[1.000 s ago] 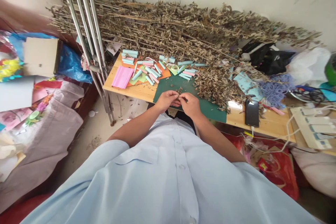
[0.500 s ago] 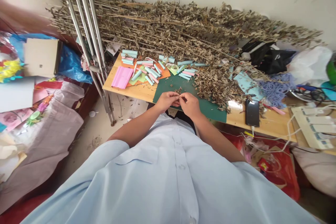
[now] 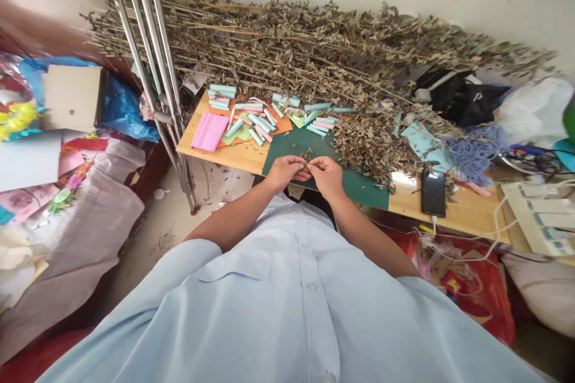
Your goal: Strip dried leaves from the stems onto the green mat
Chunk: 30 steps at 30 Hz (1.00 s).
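left hand (image 3: 284, 172): fingertips pinching dried sprig (image 3: 306, 158) | right hand (image 3: 326, 178): pinching same sprig | sprig: held at 12 o'clock, above green cutting mat (image 3: 359, 187) | pale-blue paper rolls (image 3: 256, 122): 11 o'clock | dried leafy branches (image 3: 287, 42): 12 o'clock, beyond

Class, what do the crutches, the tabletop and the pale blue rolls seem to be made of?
The crutches look like polished metal tube, perhaps aluminium, from their bright highlights. The tabletop seems pale varnished wood, smooth with a slight sheen. The pale blue rolls look like matte rolled paper or card, too small to tell which.
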Each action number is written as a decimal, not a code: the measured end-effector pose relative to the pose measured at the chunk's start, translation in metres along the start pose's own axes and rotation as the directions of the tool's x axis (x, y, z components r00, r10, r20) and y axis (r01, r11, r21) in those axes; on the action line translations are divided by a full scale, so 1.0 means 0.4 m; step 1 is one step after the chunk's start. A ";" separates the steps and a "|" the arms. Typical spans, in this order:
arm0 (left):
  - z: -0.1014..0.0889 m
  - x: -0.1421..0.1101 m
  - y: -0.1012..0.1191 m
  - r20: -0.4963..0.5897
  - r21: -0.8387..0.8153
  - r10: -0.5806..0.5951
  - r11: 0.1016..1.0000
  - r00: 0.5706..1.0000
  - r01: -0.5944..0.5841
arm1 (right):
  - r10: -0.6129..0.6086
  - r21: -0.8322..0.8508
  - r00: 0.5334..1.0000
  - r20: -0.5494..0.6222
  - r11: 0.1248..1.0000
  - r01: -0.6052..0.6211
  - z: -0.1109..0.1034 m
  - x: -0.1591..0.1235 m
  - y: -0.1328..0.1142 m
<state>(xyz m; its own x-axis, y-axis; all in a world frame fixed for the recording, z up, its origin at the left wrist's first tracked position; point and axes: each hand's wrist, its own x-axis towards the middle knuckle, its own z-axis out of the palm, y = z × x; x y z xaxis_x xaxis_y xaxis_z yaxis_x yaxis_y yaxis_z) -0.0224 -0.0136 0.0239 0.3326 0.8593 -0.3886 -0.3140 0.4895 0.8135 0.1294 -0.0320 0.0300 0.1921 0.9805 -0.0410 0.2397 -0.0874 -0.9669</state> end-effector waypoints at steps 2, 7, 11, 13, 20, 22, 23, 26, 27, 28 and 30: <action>0.002 -0.001 0.000 -0.006 0.009 -0.003 1.000 1.000 0.003 | 0.004 0.047 1.000 0.002 0.999 -0.004 0.003 0.000 0.004; -0.002 -0.002 -0.003 0.000 -0.026 0.026 0.999 1.000 -0.026 | 0.111 0.182 0.994 -0.020 0.978 -0.105 0.017 0.004 0.013; -0.004 -0.001 -0.002 0.008 -0.050 0.022 0.998 1.000 -0.022 | 0.103 0.231 0.994 -0.026 0.968 -0.094 0.019 0.007 0.017; -0.004 0.000 -0.001 0.015 -0.034 0.007 0.999 1.000 -0.006 | 0.043 0.166 0.998 -0.038 0.985 -0.036 0.016 0.006 0.017; 0.001 0.000 -0.003 0.052 0.001 0.004 1.000 0.999 -0.004 | -0.179 -0.132 0.983 -0.032 0.976 0.173 0.011 -0.012 0.010; 0.004 0.001 -0.007 0.020 0.021 0.020 1.000 1.000 -0.020 | -0.221 -0.204 0.975 -0.010 0.955 0.214 0.011 -0.017 0.007; 0.005 0.001 -0.009 -0.001 0.031 0.031 0.999 1.000 -0.031 | -0.238 -0.233 0.971 0.005 0.944 0.233 0.011 -0.019 0.005; 0.006 0.003 -0.014 -0.041 0.041 0.049 0.998 0.998 -0.048 | -0.244 -0.260 0.969 0.031 0.934 0.244 0.012 -0.017 0.001; 0.005 0.004 -0.015 -0.042 0.037 0.047 0.998 0.998 -0.045 | -0.217 -0.238 0.976 0.027 0.947 0.217 0.013 -0.014 0.002; 0.003 0.003 -0.015 -0.037 0.030 0.041 0.999 0.998 -0.039 | -0.172 -0.195 0.985 0.014 0.966 0.171 0.014 -0.008 0.005; 0.001 0.000 -0.012 -0.022 0.011 0.033 0.999 0.999 -0.033 | -0.043 -0.054 0.999 -0.022 0.998 0.042 0.016 0.004 0.014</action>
<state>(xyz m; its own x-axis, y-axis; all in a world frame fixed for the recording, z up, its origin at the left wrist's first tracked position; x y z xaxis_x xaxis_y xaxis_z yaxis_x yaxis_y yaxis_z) -0.0206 -0.0158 0.0201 0.3021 0.8781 -0.3711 -0.3147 0.4593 0.8307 0.1249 -0.0297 0.0231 0.2024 0.9793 0.0062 0.2986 -0.0557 -0.9528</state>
